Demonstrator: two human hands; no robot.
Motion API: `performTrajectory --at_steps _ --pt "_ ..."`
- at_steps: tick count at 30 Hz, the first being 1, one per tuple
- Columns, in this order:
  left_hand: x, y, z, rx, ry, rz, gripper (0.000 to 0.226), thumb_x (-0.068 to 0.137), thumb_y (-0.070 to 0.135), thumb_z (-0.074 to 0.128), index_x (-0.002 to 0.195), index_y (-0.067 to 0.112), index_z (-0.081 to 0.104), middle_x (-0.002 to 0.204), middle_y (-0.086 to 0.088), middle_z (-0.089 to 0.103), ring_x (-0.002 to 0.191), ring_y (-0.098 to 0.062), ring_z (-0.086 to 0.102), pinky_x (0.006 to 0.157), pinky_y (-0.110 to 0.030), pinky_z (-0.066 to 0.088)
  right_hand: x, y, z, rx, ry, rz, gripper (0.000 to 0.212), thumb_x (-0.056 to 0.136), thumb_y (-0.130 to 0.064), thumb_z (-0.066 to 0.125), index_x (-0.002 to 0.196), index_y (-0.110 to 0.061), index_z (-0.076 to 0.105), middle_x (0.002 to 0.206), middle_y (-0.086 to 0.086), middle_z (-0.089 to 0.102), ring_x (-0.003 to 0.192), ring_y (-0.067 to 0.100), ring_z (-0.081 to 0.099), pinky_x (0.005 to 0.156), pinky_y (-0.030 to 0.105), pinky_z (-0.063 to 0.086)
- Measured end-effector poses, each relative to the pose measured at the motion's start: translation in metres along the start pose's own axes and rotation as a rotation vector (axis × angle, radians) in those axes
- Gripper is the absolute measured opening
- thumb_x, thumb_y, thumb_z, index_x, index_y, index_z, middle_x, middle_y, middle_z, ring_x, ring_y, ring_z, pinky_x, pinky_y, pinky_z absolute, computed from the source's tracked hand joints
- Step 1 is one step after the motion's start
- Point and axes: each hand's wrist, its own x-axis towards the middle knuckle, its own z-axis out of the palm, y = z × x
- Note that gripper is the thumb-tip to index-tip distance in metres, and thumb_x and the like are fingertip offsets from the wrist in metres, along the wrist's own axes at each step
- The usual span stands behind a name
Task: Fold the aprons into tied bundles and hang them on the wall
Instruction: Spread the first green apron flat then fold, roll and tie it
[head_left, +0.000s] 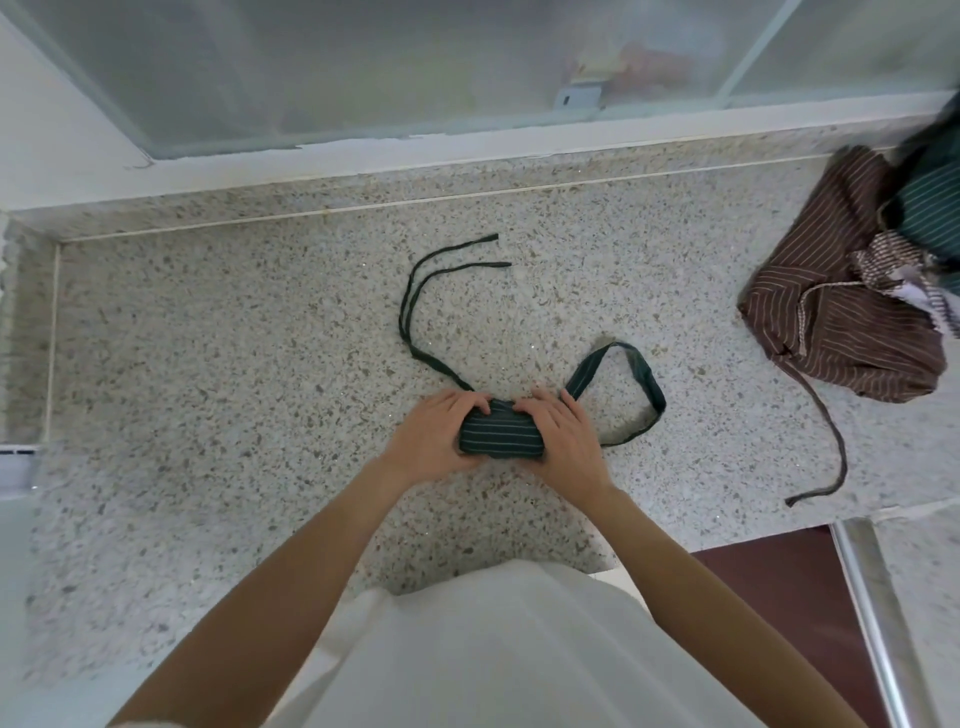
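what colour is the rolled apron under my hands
Dark green with thin pale stripes, on the rolled apron; clearest in the head view.

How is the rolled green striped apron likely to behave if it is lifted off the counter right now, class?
The green apron roll is soft cloth, held by the left hand and right hand, so it would probably loosen if released. Its ties and neck loop lie loose on the counter and would likely dangle. It looks light.
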Motion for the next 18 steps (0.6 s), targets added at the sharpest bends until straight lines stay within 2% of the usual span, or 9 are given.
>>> performTrajectory --at_steps 2,4,6,8,10,12,14,16,18 --pt "0.01 0.001 -0.009 -0.097 -0.061 -0.058 0.055 0.071 0.039 0.074 0.116 0.02 0.05 0.111 0.002 0.061 0.099 -0.015 0.054 0.084 -0.029 0.044 0.009 -0.002 -0.007 0.131 0.003 0.098 0.039 0.076 -0.033 0.068 0.108 -0.012 0.059 0.103 0.0 0.067 0.099 0.019 0.063 0.109 0.033 0.028" --pt "0.018 0.002 -0.015 -0.262 -0.071 -0.165 0.053 0.074 0.041 0.073 0.117 0.023 0.049 0.107 0.003 0.062 0.096 -0.012 0.057 0.083 -0.029 0.048 0.015 -0.005 -0.018 0.328 -0.004 0.259 0.04 0.072 -0.027 0.078 0.106 -0.014 0.06 0.094 -0.008 0.063 0.09 0.012 0.059 0.094 0.029 0.043" --pt "0.025 0.015 -0.023 -0.538 -0.018 -0.333 0.051 0.079 0.054 0.064 0.117 0.022 0.051 0.109 0.006 0.062 0.097 -0.01 0.059 0.083 -0.026 0.048 0.02 -0.01 -0.033 0.623 -0.011 0.471 0.048 0.072 -0.032 0.08 0.112 -0.017 0.058 0.099 -0.01 0.064 0.091 0.009 0.06 0.079 0.023 0.048" --pt "0.03 0.032 -0.032 -0.717 0.063 -0.44 0.058 0.076 0.066 0.05 0.113 0.021 0.055 0.107 0.007 0.063 0.097 -0.008 0.06 0.084 -0.024 0.046 0.025 -0.016 -0.048 0.952 0.017 0.634 0.052 0.076 -0.033 0.076 0.121 -0.017 0.057 0.11 -0.005 0.066 0.101 0.011 0.062 0.084 0.026 0.051" --pt "0.029 0.045 -0.036 -0.829 0.123 -0.42 0.054 0.08 0.061 0.046 0.109 0.019 0.06 0.097 0.007 0.066 0.089 -0.006 0.063 0.083 -0.023 0.049 0.027 -0.02 -0.061 1.216 0.093 0.74 0.043 0.081 -0.026 0.071 0.12 -0.012 0.058 0.114 0.001 0.066 0.104 0.017 0.063 0.087 0.029 0.051" --pt "0.02 0.047 -0.036 -0.793 0.131 -0.352 0.031 0.089 0.046 0.051 0.102 0.02 0.063 0.082 0.008 0.067 0.075 -0.004 0.063 0.073 -0.02 0.048 0.026 -0.023 -0.071 1.375 0.171 0.795 0.034 0.085 -0.021 0.067 0.115 -0.007 0.06 0.112 0.008 0.067 0.103 0.021 0.064 0.085 0.029 0.052" --pt "0.007 0.043 -0.035 -0.553 0.106 -0.304 0.014 0.091 0.038 0.055 0.094 0.027 0.064 0.073 0.011 0.066 0.064 -0.004 0.059 0.063 -0.02 0.044 0.023 -0.025 -0.075 1.406 0.231 0.843 0.031 0.086 -0.021 0.067 0.113 -0.006 0.062 0.111 0.008 0.068 0.103 0.023 0.064 0.088 0.033 0.052" --pt "-0.007 0.041 -0.033 -0.364 0.045 -0.288 0.02 0.092 0.04 0.054 0.083 0.028 0.066 0.067 0.01 0.065 0.059 -0.01 0.058 0.057 -0.023 0.042 0.017 -0.022 -0.076 1.389 0.293 0.893 0.03 0.084 -0.023 0.069 0.111 -0.01 0.063 0.11 0.004 0.068 0.104 0.021 0.063 0.094 0.037 0.05" --pt "-0.022 0.037 -0.034 -0.254 -0.041 -0.328 0.027 0.094 0.042 0.048 0.08 0.03 0.067 0.067 0.012 0.067 0.063 -0.01 0.063 0.059 -0.02 0.044 0.012 -0.019 -0.077 1.356 0.365 0.924 0.03 0.082 -0.025 0.071 0.108 -0.013 0.064 0.108 0.001 0.068 0.103 0.018 0.063 0.097 0.039 0.049"
